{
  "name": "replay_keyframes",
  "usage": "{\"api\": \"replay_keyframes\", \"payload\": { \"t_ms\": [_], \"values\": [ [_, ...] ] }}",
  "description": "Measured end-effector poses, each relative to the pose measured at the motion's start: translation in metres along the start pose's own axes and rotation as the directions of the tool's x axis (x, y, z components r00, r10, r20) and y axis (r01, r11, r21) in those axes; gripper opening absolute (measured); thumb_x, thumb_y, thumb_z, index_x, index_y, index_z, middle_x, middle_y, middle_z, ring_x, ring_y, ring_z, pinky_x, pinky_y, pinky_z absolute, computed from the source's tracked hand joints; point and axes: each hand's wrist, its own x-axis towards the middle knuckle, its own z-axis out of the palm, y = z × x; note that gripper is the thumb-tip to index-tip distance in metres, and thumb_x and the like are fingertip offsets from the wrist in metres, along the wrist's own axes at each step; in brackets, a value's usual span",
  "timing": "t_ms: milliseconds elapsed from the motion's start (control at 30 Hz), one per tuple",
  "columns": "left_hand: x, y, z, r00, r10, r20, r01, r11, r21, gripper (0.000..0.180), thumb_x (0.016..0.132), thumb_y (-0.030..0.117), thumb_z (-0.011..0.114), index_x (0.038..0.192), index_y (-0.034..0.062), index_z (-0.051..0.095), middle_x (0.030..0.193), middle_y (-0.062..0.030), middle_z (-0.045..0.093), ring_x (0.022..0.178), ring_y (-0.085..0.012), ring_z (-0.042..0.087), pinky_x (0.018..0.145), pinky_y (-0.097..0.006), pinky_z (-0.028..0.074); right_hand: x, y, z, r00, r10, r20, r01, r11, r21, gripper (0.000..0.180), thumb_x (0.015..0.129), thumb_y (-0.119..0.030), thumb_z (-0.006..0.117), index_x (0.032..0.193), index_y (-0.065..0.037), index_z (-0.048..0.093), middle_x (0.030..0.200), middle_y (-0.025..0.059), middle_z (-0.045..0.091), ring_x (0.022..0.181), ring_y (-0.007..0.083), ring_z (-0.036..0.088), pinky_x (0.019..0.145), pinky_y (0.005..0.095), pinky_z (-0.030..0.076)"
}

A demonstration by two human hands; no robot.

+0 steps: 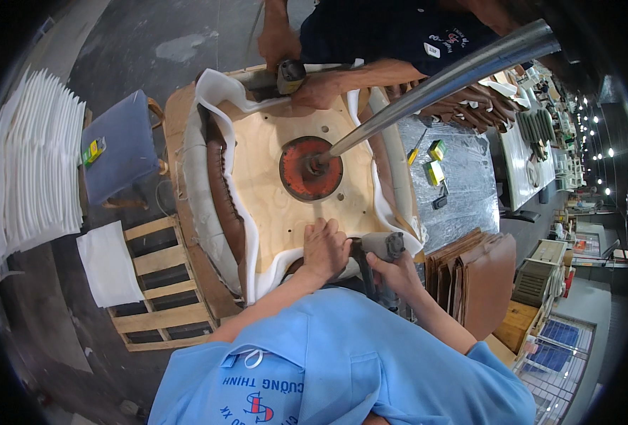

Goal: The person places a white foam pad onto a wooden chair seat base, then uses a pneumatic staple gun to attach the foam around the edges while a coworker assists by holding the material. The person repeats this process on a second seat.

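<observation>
The wooden panel (268, 212) lay before me. My left hand (324, 248), fingers bunched together, rested at its near edge; my right hand (397, 273) gripped the grey tool (383, 246) alongside. Square tool contact, I judged, mattered most.

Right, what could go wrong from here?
The left hand is close to the gray tool in the right hand, so a slip might hurt it. The white padding curls up around the wooden panel and might bunch. A co-worker's hand is at the far edge; a pull there might shift the panel.
</observation>
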Motion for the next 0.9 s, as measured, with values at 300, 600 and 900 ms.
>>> {"api": "replay_keyframes", "payload": {
  "t_ms": [300, 600, 900],
  "values": [
    [0.000, -0.002, 0.000, 0.999, 0.016, -0.049, -0.016, 1.000, -0.004, 0.022, 0.087, 0.029, 0.074, 0.075, 0.0106, 0.072, 0.095, -0.0080, 0.059, 0.103, -0.0325, 0.052, 0.085, -0.048, 0.038, 0.005, -0.011, 0.008, 1.000, 0.017, -0.015, -0.017, 0.998, -0.059, 0.031, 0.096, -0.025, 0.079, 0.107, 0.002, 0.072, 0.078, 0.0036, 0.068, 0.052, 0.0121, 0.060, 0.047, 0.0296, 0.047],
    [-0.001, -0.001, -0.004, 1.000, 0.019, -0.007, -0.019, 0.999, -0.029, 0.023, 0.090, 0.029, 0.072, 0.076, 0.0097, 0.073, 0.097, -0.0103, 0.059, 0.105, -0.0337, 0.053, 0.087, -0.049, 0.038, 0.004, -0.017, 0.017, 0.996, 0.080, -0.040, -0.085, 0.982, -0.171, 0.027, 0.097, -0.024, 0.078, 0.108, 0.000, 0.072, 0.079, 0.0030, 0.067, 0.053, 0.0127, 0.060, 0.048, 0.0305, 0.047],
    [0.009, 0.003, -0.015, 0.997, 0.017, 0.077, -0.026, 0.993, 0.111, 0.029, 0.096, 0.028, 0.065, 0.083, 0.0047, 0.076, 0.100, -0.0133, 0.067, 0.106, -0.0340, 0.060, 0.090, -0.049, 0.045, -0.022, 0.014, 0.004, 0.999, 0.021, -0.043, -0.025, 0.997, -0.076, 0.040, 0.096, -0.026, 0.081, 0.124, -0.001, 0.068, 0.087, 0.0046, 0.069, 0.060, 0.0131, 0.063, 0.053, 0.0309, 0.052]
  ]
}}
